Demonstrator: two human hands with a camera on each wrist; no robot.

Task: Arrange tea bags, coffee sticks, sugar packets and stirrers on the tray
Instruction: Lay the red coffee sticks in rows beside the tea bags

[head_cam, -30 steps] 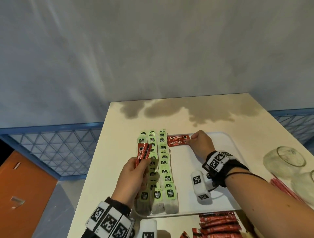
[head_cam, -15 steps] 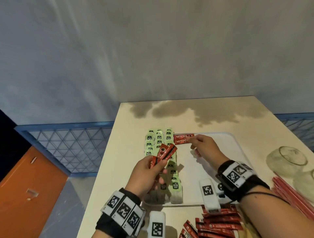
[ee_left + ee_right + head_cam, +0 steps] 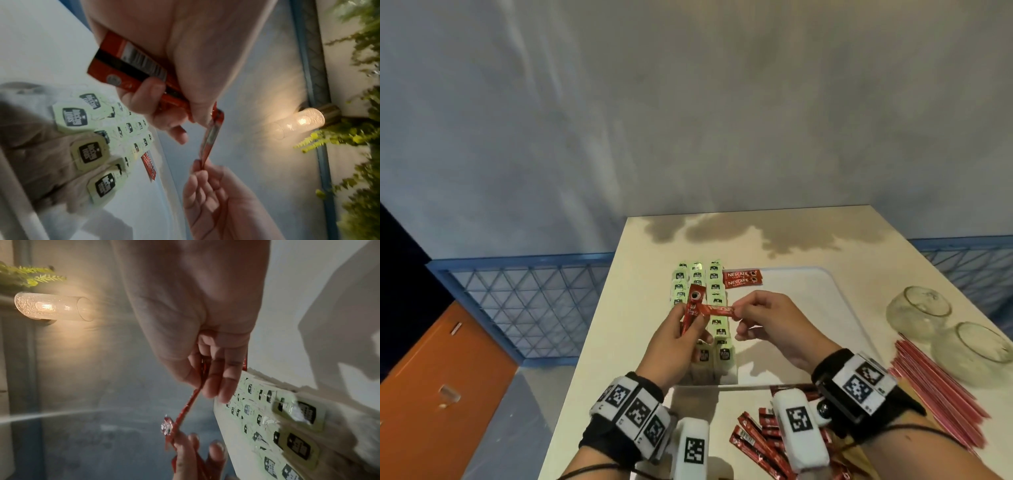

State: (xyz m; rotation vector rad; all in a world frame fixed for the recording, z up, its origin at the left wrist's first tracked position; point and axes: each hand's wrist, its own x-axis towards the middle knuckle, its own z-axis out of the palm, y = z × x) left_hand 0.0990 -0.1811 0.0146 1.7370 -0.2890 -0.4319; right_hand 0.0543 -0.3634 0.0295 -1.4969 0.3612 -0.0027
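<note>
Coffee-stick step: left hand grips spare coffee sticks, right hand pinches one stick; next, lay it beside the placed pair on the tray.

Red coffee sticks with white lettering lie beside pale green tea bags bearing black labels, on the white tray; pink stirrers right of the tray.

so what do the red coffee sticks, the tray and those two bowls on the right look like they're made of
Coffee sticks: glossy printed film, probably foil-lined plastic; the one held in the left wrist view shows a silvery inner face.
Tray: smooth white, rounded corner and raised rim, likely moulded plastic.
Bowls: clear and see-through with pale rims, glass or clear plastic; cannot tell which.
</note>
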